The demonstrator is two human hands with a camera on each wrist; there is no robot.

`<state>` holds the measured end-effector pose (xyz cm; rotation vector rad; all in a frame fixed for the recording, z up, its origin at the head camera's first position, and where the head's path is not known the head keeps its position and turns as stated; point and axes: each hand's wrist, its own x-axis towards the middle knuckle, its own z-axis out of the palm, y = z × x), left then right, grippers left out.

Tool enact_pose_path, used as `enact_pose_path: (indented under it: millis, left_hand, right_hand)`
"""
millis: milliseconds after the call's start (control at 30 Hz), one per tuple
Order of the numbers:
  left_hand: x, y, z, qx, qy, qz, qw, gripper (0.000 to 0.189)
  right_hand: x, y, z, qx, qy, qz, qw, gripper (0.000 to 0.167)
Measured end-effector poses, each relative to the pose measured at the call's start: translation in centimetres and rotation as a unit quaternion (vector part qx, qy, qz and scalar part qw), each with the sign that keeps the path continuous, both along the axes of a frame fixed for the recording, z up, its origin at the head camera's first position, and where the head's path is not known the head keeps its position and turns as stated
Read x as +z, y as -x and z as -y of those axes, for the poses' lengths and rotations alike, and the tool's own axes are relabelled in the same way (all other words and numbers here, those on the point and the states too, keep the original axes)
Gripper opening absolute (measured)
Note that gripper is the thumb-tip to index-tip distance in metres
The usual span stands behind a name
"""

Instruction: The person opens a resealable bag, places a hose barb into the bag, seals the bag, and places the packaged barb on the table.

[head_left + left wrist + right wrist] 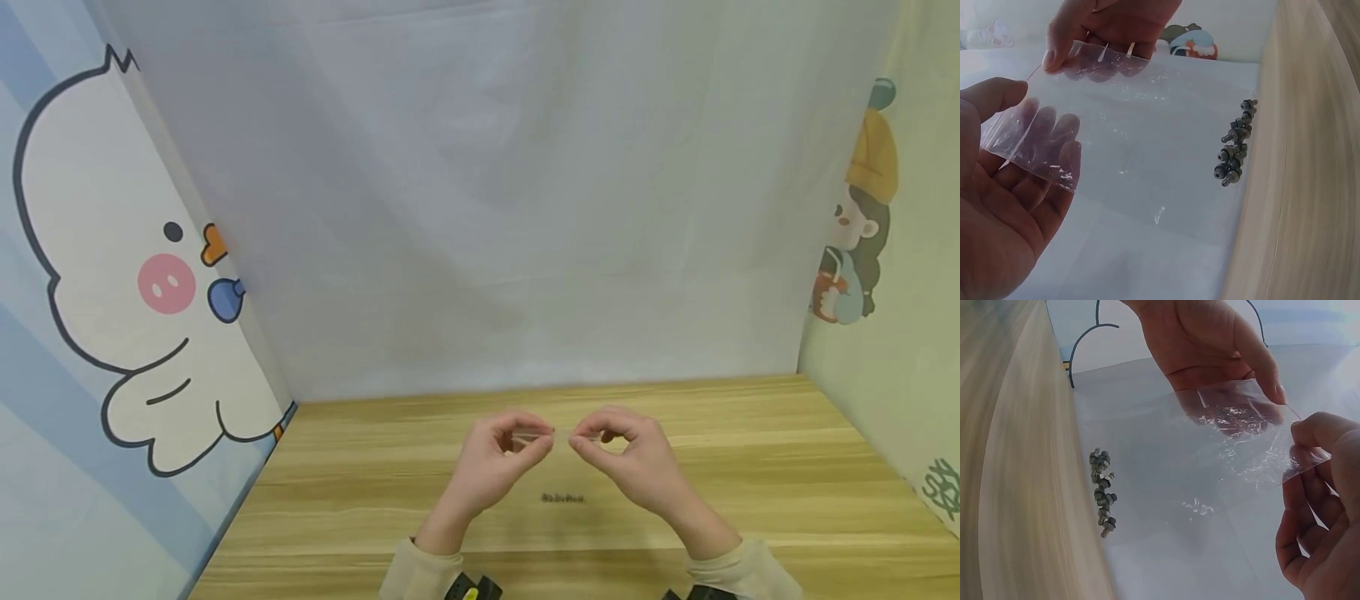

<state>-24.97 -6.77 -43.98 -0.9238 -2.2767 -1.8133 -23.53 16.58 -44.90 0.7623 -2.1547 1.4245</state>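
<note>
A clear plastic zip bag (pixel 1135 137) hangs between my two hands, with a thin reddish line along its top edge. My left hand (pixel 495 467) pinches one side of the top between thumb and fingers. The other side of the top is pinched by my right hand (pixel 637 467), thumb against fingers. Seen through the film, several fingers of both hands lie behind the bag in the wrist views. Several small dark metal bolts (pixel 1235 145) with collars sit in a row along the bottom of the bag, below the hands in the head view.
A wood-grain table (pixel 337 500) lies beneath the hands. Behind it hangs a plain pale backdrop (pixel 487 208). Cartoon-printed panels stand at the left, with a white bird (pixel 97 208), and at the right, with a figure in a yellow hat (pixel 873 158).
</note>
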Motion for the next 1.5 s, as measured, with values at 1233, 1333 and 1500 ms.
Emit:
enact_pose_path:
  millis: [1233,1333,1500]
  left_hand:
    - [0.1,0.1,0.1,-0.006,0.021,-0.044,0.9988,0.008]
    - [0.2,0.2,0.5,0.004,0.021,-0.043,0.9988,0.008]
    - [0.5,0.2,1.1,0.013,0.017,-0.044,0.9988,0.007]
  right_hand:
    - [0.3,-0.4,0.2,0.044,0.010,-0.014,0.9989,0.019]
    - [0.3,-0.4,-0.1,0.054,0.016,-0.011,0.9984,0.020]
    - [0.3,-0.5,-0.3,0.055,0.012,0.003,0.9984,0.017]
